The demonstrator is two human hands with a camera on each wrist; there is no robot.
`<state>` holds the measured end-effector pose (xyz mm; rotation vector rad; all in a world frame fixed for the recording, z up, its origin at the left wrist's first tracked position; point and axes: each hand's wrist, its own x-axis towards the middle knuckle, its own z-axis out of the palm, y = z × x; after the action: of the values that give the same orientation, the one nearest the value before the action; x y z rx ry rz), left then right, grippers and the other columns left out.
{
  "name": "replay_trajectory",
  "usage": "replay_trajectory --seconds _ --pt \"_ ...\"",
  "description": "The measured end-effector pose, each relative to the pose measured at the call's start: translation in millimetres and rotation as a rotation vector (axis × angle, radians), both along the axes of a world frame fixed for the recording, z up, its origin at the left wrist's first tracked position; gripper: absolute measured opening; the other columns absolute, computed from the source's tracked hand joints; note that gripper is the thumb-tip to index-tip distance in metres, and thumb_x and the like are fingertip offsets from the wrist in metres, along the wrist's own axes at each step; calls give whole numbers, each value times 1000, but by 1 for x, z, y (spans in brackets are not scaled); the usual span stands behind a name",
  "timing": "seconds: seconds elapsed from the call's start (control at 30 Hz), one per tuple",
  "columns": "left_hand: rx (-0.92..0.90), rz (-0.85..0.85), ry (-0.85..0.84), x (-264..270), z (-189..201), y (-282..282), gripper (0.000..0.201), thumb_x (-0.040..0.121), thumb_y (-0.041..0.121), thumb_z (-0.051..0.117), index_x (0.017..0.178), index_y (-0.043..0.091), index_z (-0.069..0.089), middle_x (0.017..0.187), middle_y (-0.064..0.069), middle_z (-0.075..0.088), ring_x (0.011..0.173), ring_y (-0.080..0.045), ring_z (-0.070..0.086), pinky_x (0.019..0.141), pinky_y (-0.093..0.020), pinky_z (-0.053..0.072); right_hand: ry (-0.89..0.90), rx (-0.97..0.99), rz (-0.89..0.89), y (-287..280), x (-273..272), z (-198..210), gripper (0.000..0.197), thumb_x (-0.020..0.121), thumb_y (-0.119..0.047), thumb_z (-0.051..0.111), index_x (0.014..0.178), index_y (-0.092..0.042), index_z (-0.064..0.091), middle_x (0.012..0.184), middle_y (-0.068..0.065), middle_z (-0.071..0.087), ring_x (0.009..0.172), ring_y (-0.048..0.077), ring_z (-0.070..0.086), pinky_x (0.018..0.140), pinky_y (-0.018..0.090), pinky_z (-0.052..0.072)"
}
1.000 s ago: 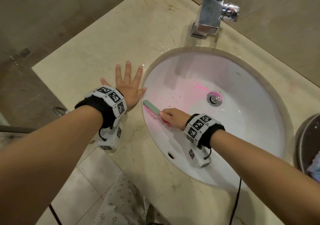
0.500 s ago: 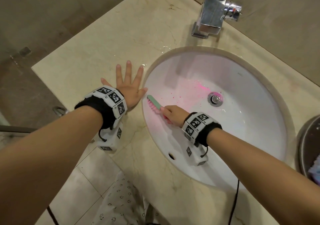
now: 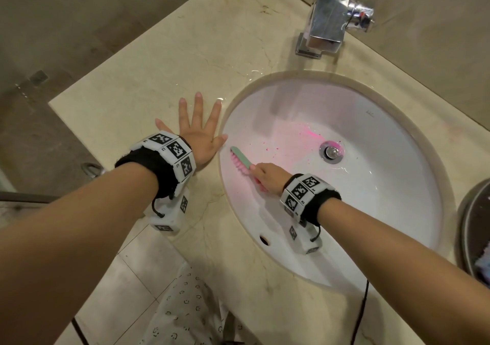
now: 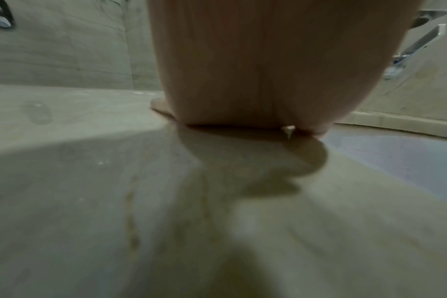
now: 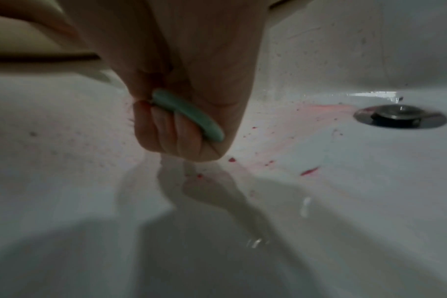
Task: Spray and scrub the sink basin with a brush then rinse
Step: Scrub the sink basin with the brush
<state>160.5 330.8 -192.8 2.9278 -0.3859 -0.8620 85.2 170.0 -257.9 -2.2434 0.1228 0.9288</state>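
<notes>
A white oval sink basin [image 3: 371, 212] is set into a beige marble counter [image 3: 164, 61]; pink stains and specks run from its left wall to the drain [image 3: 331, 151]. My right hand [image 3: 267, 176] grips the handle of a green-backed brush [image 3: 241, 159] with pink bristles, whose head lies against the basin's left wall. In the right wrist view my fingers [image 5: 176, 131] curl round the green handle [image 5: 189, 115], with the drain [image 5: 399, 116] off to the right. My left hand [image 3: 196, 132] presses flat on the counter beside the rim, fingers spread. In the left wrist view its palm [image 4: 268, 70] fills the upper part.
A chrome tap [image 3: 328, 18] stands behind the basin. An overflow hole [image 3: 263, 239] sits in the near wall. A dark round container [image 3: 477, 228] is at the right edge. The counter's left edge [image 3: 87, 87] drops to a tiled floor.
The brush head has slid back and forth a little along the basin's left wall, up toward the rim and slightly right. My left hand has stayed flat on the counter.
</notes>
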Motion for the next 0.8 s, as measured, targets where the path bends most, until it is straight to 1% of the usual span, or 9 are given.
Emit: replay_trajectory --seconds 0.1,0.2,0.27,0.4,0.47,0.57,0.63,0.7,0.8 --pt "-2 1 -8 -1 -1 0 62 97 52 21 145 40 -17 153 2 -30 140 -28 -26 100 -73 -5 87 -181 -67 -10 0 1 20 102 -9 29 90 -14 44 88 11 53 75 21 50 70 31 49" --pt "-1 4 -11 0 -1 0 63 97 53 21 145 40 -16 153 2 -30 140 -28 -26 100 -73 -5 86 -221 -186 -9 14 8 31 101 -8 31 129 -2 41 107 17 57 85 26 53 81 34 50" --pt "1 4 2 1 -1 0 63 97 53 22 145 40 -17 152 2 -31 140 -28 -27 99 -73 -6 53 -134 -157 -2 22 7 24 101 -10 30 117 -8 48 95 14 53 82 24 52 82 36 48" --pt "3 -4 18 1 0 0 64 97 53 21 145 40 -19 151 1 -33 139 -29 -28 99 -73 -6 21 30 -161 6 14 7 43 103 -30 21 66 -17 38 63 1 44 54 14 40 56 25 35" --pt "3 -4 15 1 1 0 63 97 53 21 145 40 -19 151 1 -32 140 -29 -28 99 -73 -6 50 -34 -70 1 7 6 40 103 -27 23 71 -14 42 67 1 45 58 14 45 54 24 37" --pt "1 0 11 1 1 0 63 97 53 21 145 40 -18 152 2 -32 140 -28 -28 99 -73 -6 103 -223 -61 -9 11 5 24 100 -9 33 119 -2 47 96 11 56 87 26 61 75 32 53" --pt "0 0 12 1 1 0 63 97 52 22 145 40 -18 152 2 -32 140 -28 -28 99 -73 -5 94 -217 -112 -7 22 8 29 99 -6 35 127 -4 42 107 18 58 85 25 55 76 31 49" --pt "0 -2 15 1 1 0 63 97 52 22 145 40 -18 152 1 -32 140 -29 -28 99 -73 -5 38 -125 -101 -1 29 13 16 101 -13 31 103 -7 46 91 17 57 76 22 50 69 27 42" --pt "6 -9 8 1 0 1 63 97 53 21 145 39 -18 152 1 -32 140 -29 -27 99 -73 -5 -11 4 -162 5 28 18 47 104 -28 18 67 -11 41 62 4 49 57 20 46 57 25 35"
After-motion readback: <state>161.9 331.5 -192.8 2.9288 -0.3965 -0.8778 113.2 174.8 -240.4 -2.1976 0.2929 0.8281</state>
